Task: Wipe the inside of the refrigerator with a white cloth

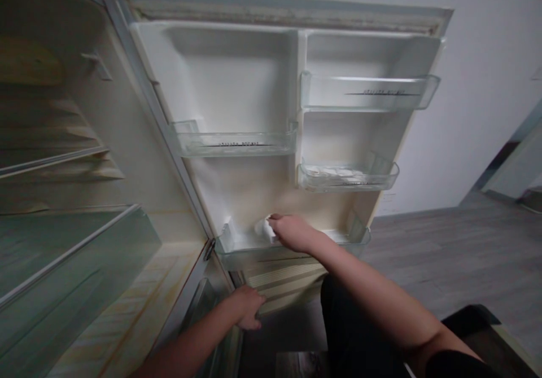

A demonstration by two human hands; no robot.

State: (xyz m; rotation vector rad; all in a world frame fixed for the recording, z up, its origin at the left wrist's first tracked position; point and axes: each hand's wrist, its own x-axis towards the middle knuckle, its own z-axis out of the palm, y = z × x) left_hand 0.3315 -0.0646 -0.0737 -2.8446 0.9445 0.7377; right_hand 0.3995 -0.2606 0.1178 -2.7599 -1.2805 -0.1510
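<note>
My right hand (295, 233) reaches into the bottom bin (249, 258) of an open refrigerator door (237, 67). Its fingers are closed on a crumpled white cloth (266, 229), which is against the lower inner face of the door; whether it is fabric or paper I cannot tell. Lower down, my left hand (248, 308) hangs near the lower compartment with nothing in it, thumb apart from the fingers. Faint brownish stains show on the door liner around the bottom bin.
Clear door bins (237, 144) sit above, one small bin (349, 181) with white items inside. At left is the fridge interior with a glass shelf (51, 161), a greenish drawer front (84, 271) and a yellow item (29, 62). Grey flooring (423, 248) lies at right.
</note>
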